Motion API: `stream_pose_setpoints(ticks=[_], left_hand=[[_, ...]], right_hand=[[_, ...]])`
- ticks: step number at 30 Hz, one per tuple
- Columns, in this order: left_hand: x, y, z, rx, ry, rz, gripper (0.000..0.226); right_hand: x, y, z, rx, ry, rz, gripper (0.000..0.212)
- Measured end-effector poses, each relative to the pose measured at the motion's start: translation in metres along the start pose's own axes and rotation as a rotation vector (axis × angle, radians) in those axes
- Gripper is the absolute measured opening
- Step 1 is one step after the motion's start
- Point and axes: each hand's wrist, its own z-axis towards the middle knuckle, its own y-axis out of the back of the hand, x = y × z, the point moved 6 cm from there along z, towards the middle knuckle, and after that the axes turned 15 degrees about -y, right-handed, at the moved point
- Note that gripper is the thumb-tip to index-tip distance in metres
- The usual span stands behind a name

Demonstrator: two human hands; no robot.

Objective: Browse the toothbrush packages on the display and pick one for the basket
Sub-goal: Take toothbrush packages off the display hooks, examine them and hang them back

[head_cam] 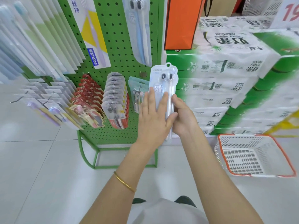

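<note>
A clear blister toothbrush package (166,78) with two dark-bristled brushes is held upright in front of the green pegboard display (116,50). My right hand (181,118) grips its lower right edge, fingers curled round the package. My left hand (153,117) lies flat on its front, fingers straight, thumb against the lower part. The white basket with an orange rim (252,138) sits on the floor to the right, nothing visible inside it.
More toothbrush packs hang on pegs: red ones (90,94), clear ones (114,101), a teal pack (137,89), tall packs (139,29) above. Stacked tissue cartons (234,78) rise at the right, an orange bag (181,23) on top. White tiled floor (40,159) lies below.
</note>
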Motion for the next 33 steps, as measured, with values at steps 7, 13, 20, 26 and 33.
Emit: stream_pose_setpoints(ticks=[7,13,20,26,33], left_hand=[[0.010,0.014,0.006,0.177,0.053,-0.170,0.085],[0.022,0.020,0.011,0.068,0.170,-0.887,0.091],[0.041,0.020,0.001,-0.049,0.334,-1.332,0.073],[0.037,0.025,0.004,-0.114,0.274,-1.283,0.051],[0.043,0.028,0.001,-0.236,0.415,-1.139,0.021]], right_hand=[[0.006,-0.008,0.003,0.048,-0.060,-0.045,0.044],[0.015,-0.023,-0.011,0.037,0.039,-0.357,0.025],[0.036,-0.017,-0.018,-0.148,0.257,-0.596,0.028],[0.030,-0.021,-0.022,-0.084,0.279,-0.666,0.015],[0.027,-0.025,-0.028,-0.016,0.285,-0.679,0.017]])
